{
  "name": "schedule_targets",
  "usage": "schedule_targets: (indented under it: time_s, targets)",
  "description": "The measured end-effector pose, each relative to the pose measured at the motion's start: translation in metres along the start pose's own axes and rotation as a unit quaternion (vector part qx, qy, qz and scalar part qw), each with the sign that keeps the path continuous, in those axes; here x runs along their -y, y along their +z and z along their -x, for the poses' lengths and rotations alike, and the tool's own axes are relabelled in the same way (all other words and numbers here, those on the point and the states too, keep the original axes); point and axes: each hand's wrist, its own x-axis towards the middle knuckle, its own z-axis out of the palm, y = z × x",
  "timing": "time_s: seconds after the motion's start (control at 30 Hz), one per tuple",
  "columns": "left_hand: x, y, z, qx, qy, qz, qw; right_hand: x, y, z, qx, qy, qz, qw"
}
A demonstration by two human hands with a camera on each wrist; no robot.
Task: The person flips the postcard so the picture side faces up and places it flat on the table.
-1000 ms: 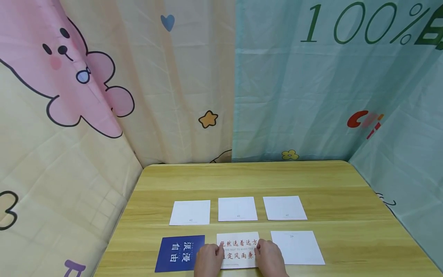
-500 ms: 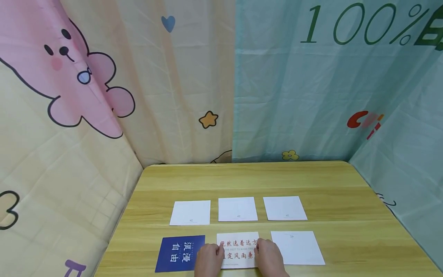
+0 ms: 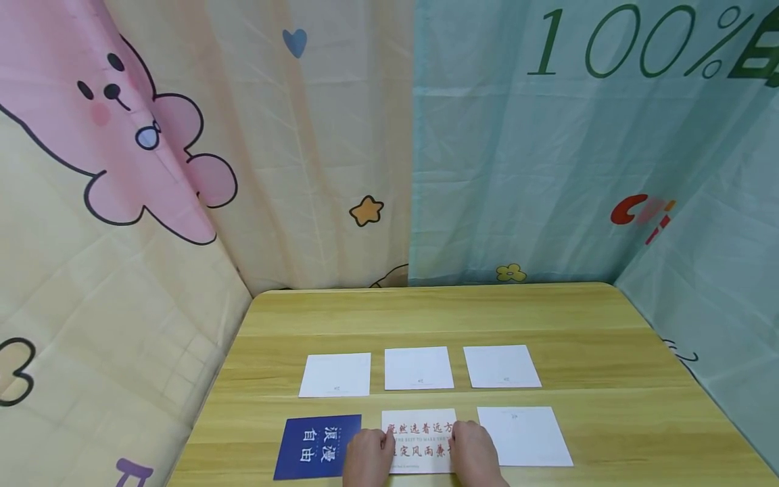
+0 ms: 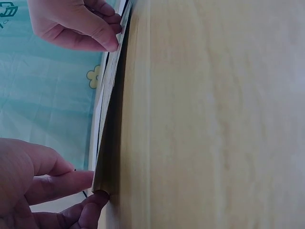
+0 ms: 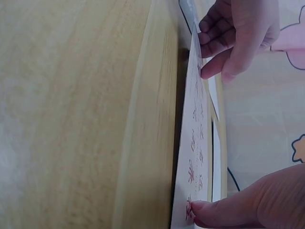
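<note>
**Red-lettered card [image 3: 421,443] gripped at its 2 sides**

The red-lettered card is the middle of 3 in the row nearer you, its red characters facing up; the wrist views show a dark gap between its near edge and the wood-grain table [image 3: 426,311]. Your left hand [image 3: 368,456] has its fingers clamped on the card's left side. Your right hand [image 3: 477,454] has thumb and finger clamped on the right side, the thumb on the printed face.

Left of the card lies the blue card [image 3: 289,450] with white characters; your left hand overlaps its right edge in the head view, though I cannot tell if they touch. On the right, near your right hand, lies the near white card [image 3: 529,441].

Farther off, 3 more white cards [image 3: 418,367] lie in a row. Behind the table hang a beige curtain [image 3: 328,135] and a teal curtain [image 3: 517,155] marked "100%".
</note>
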Motion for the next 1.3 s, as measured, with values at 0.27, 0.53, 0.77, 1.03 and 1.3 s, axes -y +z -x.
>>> schedule_targets:
  time_s: [0.27,0.53,0.77,1.03,1.3]
  targets:
    - [-0.0025,-0.0008,0.0003,0.0,0.003,-0.021,0.9998,0.0004,-0.0018,0.0013,-0.001,-0.001,-0.013,0.9999]
    - [-0.0037,-0.0022,0.0011,-0.025,0.045,-0.063,0.9967,-0.0014,-0.0003,0.0013,-0.015,-0.012,-0.026,0.9995]
    - [-0.0044,-0.0011,0.0028,-0.037,0.07,-0.103,0.9915,-0.0022,0.0011,0.0014,-0.021,-0.012,-0.028,0.9993]
    - [-0.0034,0.0026,0.0018,-0.046,0.071,-0.114,0.9899,-0.0023,0.0014,0.0027,-0.019,-0.005,-0.031,0.9993]
    - [-0.0025,0.0028,0.0007,-0.046,0.071,-0.095,0.9918,-0.0029,0.0013,0.0022,-0.025,-0.008,-0.032,0.9991]
